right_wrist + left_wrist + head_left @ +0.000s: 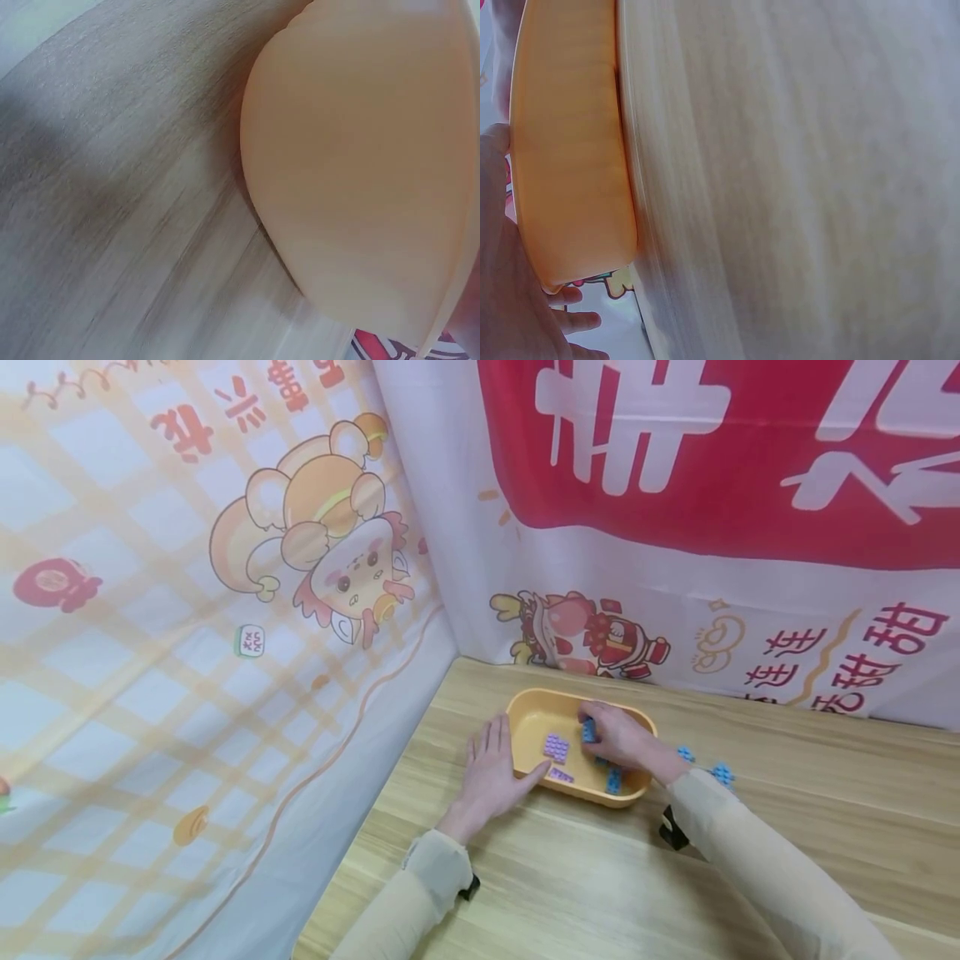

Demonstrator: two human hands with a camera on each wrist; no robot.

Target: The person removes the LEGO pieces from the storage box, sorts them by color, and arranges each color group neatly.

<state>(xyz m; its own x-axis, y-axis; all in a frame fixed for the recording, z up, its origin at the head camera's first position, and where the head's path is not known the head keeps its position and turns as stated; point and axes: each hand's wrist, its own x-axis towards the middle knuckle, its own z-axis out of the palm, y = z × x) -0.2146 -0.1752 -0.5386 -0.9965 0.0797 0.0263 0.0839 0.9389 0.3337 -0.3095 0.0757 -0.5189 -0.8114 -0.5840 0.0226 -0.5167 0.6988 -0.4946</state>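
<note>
A yellow plastic basin (581, 791) sits on the wooden table. My left hand (495, 772) rests against its left end, fingers straight and thumb across the front rim; the left wrist view shows that hand (517, 300) beside the basin's orange-looking outer wall (574, 165). Reaching inside from the right, my right hand (618, 735) pinches a blue building block (589, 729). Purple studded blocks (556, 747) lie in the basin, along with another blue block (614, 781) near the front. In the right wrist view the basin's wall (352, 165) hides the fingers.
Two small blue pieces (686, 753) lie on the table (585, 877) just right of the basin. A printed cloth (300, 693) hangs along the left side, and another with red print (675, 610) stands behind the table's back edge.
</note>
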